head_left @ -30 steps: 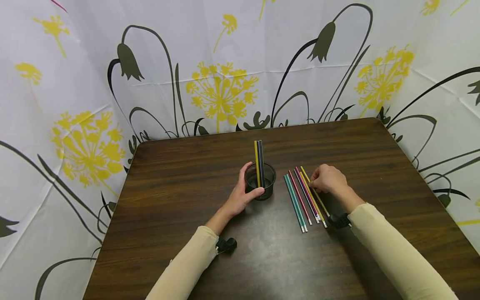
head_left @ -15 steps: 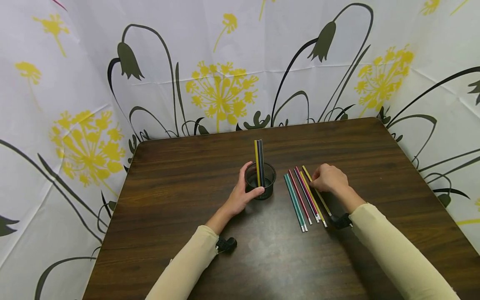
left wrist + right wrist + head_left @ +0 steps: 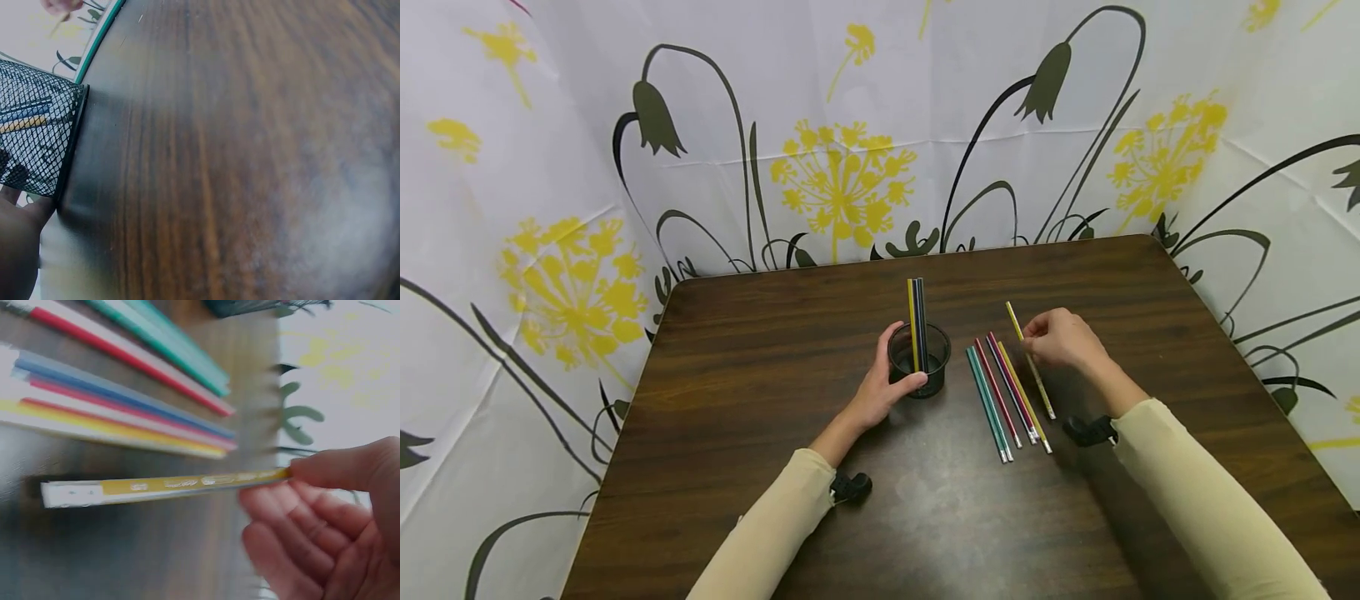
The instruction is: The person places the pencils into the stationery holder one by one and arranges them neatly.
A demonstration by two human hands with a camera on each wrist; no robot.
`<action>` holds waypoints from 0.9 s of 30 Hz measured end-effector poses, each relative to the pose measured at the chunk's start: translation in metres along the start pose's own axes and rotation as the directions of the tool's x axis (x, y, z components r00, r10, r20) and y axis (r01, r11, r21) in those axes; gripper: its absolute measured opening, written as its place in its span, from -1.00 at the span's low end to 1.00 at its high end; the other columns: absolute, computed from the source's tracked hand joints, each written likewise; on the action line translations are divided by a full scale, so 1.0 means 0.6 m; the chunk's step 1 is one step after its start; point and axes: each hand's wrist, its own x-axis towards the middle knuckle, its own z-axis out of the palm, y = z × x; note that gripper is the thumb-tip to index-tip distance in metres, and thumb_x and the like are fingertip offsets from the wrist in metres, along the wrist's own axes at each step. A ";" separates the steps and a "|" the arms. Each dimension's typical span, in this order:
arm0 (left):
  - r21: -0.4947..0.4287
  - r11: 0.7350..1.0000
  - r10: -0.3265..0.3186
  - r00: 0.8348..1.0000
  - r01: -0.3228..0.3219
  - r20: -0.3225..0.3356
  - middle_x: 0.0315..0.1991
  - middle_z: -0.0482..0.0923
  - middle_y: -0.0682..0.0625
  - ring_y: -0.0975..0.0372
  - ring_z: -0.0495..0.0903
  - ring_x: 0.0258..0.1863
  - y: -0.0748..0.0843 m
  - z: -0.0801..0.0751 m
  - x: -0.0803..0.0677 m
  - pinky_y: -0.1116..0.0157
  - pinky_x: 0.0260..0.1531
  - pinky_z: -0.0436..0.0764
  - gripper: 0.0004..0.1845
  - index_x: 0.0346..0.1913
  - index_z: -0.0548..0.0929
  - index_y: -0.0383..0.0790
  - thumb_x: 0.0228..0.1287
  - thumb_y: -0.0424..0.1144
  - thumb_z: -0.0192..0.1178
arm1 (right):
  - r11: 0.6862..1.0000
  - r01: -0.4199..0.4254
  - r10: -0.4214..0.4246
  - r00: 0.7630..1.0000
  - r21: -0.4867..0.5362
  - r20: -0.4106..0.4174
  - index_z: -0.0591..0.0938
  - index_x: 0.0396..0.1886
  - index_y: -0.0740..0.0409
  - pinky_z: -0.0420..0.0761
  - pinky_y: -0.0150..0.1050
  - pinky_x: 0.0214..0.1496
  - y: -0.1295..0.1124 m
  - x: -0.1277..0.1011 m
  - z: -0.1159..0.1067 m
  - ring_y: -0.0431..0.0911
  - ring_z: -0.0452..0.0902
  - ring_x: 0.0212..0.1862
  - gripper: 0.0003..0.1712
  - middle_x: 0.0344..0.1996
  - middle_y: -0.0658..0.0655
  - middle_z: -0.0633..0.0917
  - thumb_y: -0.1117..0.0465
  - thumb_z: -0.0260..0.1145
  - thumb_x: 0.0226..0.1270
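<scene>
My left hand holds a black mesh pencil cup, thumb at the front and fingers round its left side. Several pencils, one yellow and others dark, stand upright in the cup; their lower ends show through the mesh in the left wrist view. To the right, my right hand pinches a yellow pencil between thumb and fingers. In the right wrist view that pencil points its white end away from the hand, apart from the other pencils.
Several pencils, among them teal, red and yellow ones, lie side by side on the brown wooden table between the cup and my right hand. A white flowered curtain hangs behind the table's far edge.
The yellow pencil in my right hand has come away from the row and moved up and farther back. My left hand and the cup have hardly moved.
</scene>
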 end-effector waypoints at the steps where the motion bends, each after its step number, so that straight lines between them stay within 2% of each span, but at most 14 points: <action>1: 0.004 1.000 -0.002 1.000 0.002 0.000 0.43 0.13 -0.29 -0.10 0.19 0.39 0.000 -0.001 0.000 -0.20 0.32 0.10 -0.13 0.52 -0.10 -0.17 0.32 -0.39 0.21 | 0.999 0.031 -0.031 0.999 0.010 -0.030 0.70 -0.21 0.21 0.51 -0.20 -0.39 -0.007 0.000 -0.003 -0.09 0.60 -0.46 -0.80 -0.51 0.04 0.69 0.18 0.30 0.31; 5: 0.006 1.000 0.002 1.000 -0.003 0.006 0.43 0.12 -0.29 -0.10 0.18 0.40 -0.001 -0.001 0.002 -0.19 0.33 0.09 -0.13 0.52 -0.11 -0.18 0.31 -0.41 0.20 | 0.982 0.175 -0.162 0.975 0.075 -0.155 0.71 -0.19 0.20 0.53 -0.22 -0.33 -0.042 -0.001 -0.010 -0.08 0.63 -0.36 -0.79 -0.39 0.08 0.72 0.16 0.34 0.31; 9: -0.002 1.000 0.007 1.000 -0.007 0.005 0.43 0.12 -0.30 -0.12 0.17 0.39 -0.002 -0.001 0.001 -0.21 0.32 0.08 -0.13 0.52 -0.11 -0.20 0.31 -0.41 0.20 | 0.938 0.307 -0.256 0.925 0.160 -0.279 0.71 -0.13 0.22 0.55 -0.30 -0.35 -0.086 -0.007 -0.014 -0.06 0.64 -0.32 -0.77 -0.34 0.13 0.73 0.19 0.39 0.30; 13: -0.009 1.000 0.010 1.000 -0.010 0.000 0.43 0.12 -0.32 -0.15 0.15 0.40 -0.002 -0.001 0.000 -0.23 0.32 0.05 -0.14 0.52 -0.10 -0.19 0.31 -0.39 0.20 | 0.871 0.400 -0.292 0.889 0.285 -0.354 0.68 -0.05 0.29 0.59 -0.37 -0.42 -0.132 -0.017 -0.010 -0.04 0.67 -0.32 -0.73 -0.28 0.20 0.74 0.26 0.38 0.30; 17: -0.007 1.000 0.005 1.000 -0.005 0.001 0.42 0.14 -0.33 -0.14 0.15 0.40 -0.002 -0.001 -0.001 -0.23 0.32 0.04 -0.14 0.51 -0.09 -0.19 0.32 -0.38 0.20 | 0.802 0.454 -0.300 0.869 0.389 -0.395 0.67 -0.09 0.28 0.62 -0.35 -0.43 -0.169 -0.024 0.004 -0.04 0.68 -0.33 -0.75 -0.27 0.23 0.74 0.24 0.39 0.30; 19: -0.009 1.000 0.001 1.000 -0.001 0.000 0.41 0.14 -0.32 -0.13 0.15 0.40 -0.001 -0.002 -0.001 -0.23 0.32 0.06 -0.14 0.51 -0.09 -0.19 0.31 -0.40 0.20 | 0.782 0.473 -0.309 0.860 0.406 -0.407 0.68 -0.12 0.26 0.62 -0.33 -0.43 -0.184 -0.025 0.013 -0.04 0.68 -0.34 -0.77 -0.29 0.20 0.75 0.23 0.40 0.29; 23: -0.004 1.000 -0.011 1.000 0.011 0.003 0.42 0.15 -0.28 -0.11 0.16 0.40 0.001 -0.003 0.000 -0.21 0.31 0.08 -0.14 0.51 -0.08 -0.16 0.31 -0.40 0.21 | 0.773 0.504 -0.338 0.841 0.385 -0.422 0.67 -0.17 0.22 0.61 -0.30 -0.42 -0.203 -0.022 0.032 -0.02 0.69 -0.35 -0.83 -0.33 0.13 0.75 0.26 0.40 0.28; 27: 0.003 1.000 0.006 1.000 -0.006 -0.003 0.41 0.15 -0.31 -0.13 0.16 0.39 0.001 -0.004 0.002 -0.22 0.32 0.05 -0.14 0.50 -0.07 -0.20 0.29 -0.41 0.23 | 0.788 0.518 -0.375 0.832 0.332 -0.408 0.67 -0.18 0.20 0.63 -0.24 -0.31 -0.213 -0.015 0.056 -0.08 0.69 -0.34 -0.85 -0.33 0.07 0.74 0.29 0.40 0.26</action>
